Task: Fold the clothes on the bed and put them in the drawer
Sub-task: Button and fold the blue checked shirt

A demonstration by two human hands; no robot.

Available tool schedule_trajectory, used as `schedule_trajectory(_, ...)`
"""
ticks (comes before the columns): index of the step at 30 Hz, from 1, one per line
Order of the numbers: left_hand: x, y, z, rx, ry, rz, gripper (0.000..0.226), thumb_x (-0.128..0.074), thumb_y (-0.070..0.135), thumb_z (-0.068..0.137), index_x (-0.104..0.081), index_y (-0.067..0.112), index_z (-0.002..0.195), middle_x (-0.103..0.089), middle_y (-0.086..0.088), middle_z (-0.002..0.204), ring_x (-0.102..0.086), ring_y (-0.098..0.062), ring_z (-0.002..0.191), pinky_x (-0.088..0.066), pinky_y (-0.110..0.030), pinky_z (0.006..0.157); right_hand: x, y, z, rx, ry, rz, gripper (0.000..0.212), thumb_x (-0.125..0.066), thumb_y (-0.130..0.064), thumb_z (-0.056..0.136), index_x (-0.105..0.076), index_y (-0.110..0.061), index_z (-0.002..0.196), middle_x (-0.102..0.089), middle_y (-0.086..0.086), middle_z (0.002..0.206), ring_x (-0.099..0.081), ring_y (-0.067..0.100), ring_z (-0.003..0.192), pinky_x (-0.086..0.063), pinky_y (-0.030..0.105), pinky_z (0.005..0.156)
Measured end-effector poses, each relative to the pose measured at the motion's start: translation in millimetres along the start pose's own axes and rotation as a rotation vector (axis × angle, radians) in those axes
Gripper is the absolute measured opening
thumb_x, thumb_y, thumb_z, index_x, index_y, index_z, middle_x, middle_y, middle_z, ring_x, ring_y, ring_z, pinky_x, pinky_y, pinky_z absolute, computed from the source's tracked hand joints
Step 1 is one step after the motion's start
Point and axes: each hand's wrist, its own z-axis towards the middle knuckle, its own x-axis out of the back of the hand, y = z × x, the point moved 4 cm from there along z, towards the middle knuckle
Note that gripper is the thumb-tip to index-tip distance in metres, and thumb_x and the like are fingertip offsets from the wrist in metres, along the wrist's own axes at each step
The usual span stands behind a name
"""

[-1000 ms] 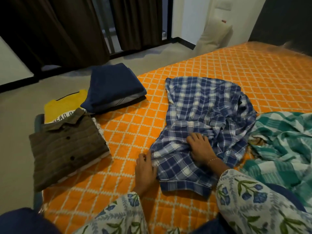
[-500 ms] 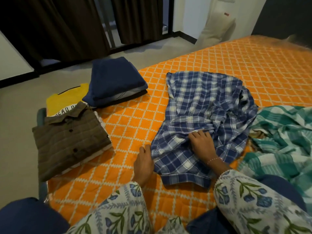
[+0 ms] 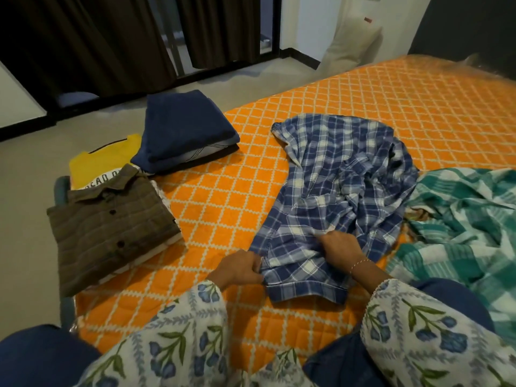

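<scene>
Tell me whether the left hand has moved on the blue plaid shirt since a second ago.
Yes. The left hand lay flat beside the blue plaid shirt, on the orange bedspread; now it has closed in rightward and pinches the shirt's near left edge.

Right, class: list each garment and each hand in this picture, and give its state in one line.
Blue plaid shirt: unfolded, crumpled, gripped by both hands.
Green checked cloth: unfolded, rumpled.
Brown shirt: folded, buttoned.
Yellow T-shirt: folded, partly under the brown shirt.
Navy garments: folded, stacked.
Left hand: pinching the shirt's edge.
Right hand: gripping bunched fabric.
</scene>
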Motion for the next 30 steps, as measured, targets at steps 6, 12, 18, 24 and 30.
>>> schedule_trajectory(6,22,-15,27,0.245,0.351,-0.478,0.023,-0.055,0.021,0.095,-0.053,0.010,0.115,-0.053,-0.009,0.101,-0.054,-0.028,0.080,-0.041,-0.033,0.065,31,-11,16,-0.169,0.211,0.207,0.017,-0.047,-0.016,0.095,-0.059,-0.006,0.102,-0.058,0.013,0.105,-0.057,0.031,0.107,-0.048,0.037,0.078)
schedule_trajectory(12,4,5,27,0.241,0.044,-0.590,0.070,-0.078,0.016,0.077,-0.036,0.006,0.133,-0.051,-0.016,0.132,-0.055,-0.033,0.114,-0.050,-0.044,0.088,-37,-42,20,-0.157,-0.201,0.373,0.120,-0.058,-0.079,0.065,0.015,-0.035,0.149,0.027,0.006,0.155,0.026,0.036,0.141,0.007,0.072,0.103)
schedule_trajectory(18,11,15,32,0.296,-0.041,-0.630,0.054,-0.066,0.043,0.085,-0.041,0.011,0.121,-0.047,0.000,0.108,-0.052,-0.019,0.093,-0.037,-0.030,0.072,-30,-17,7,-0.192,-0.379,0.350,0.132,-0.067,-0.076,0.059,0.024,-0.033,0.146,0.039,0.008,0.149,0.037,0.038,0.135,0.007,0.075,0.101)
schedule_trajectory(24,8,37,59,0.233,0.376,-0.586,0.022,-0.052,0.020,0.096,-0.052,0.006,0.113,-0.062,-0.012,0.110,-0.060,-0.029,0.097,-0.041,-0.030,0.071,-21,-13,22,-0.153,0.034,0.342,0.122,0.027,-0.091,0.046,0.009,-0.031,0.150,0.032,0.005,0.150,0.023,0.031,0.143,0.005,0.064,0.110)
schedule_trajectory(30,-12,5,39,0.312,0.494,-0.339,0.023,-0.047,0.014,0.095,-0.047,0.011,0.118,-0.064,-0.010,0.101,-0.059,-0.026,0.084,-0.046,-0.039,0.064,-54,-31,15,-0.225,-0.096,0.409,0.139,0.023,-0.097,0.027,0.014,-0.031,0.149,0.031,0.008,0.154,0.026,0.030,0.142,0.010,0.065,0.109)
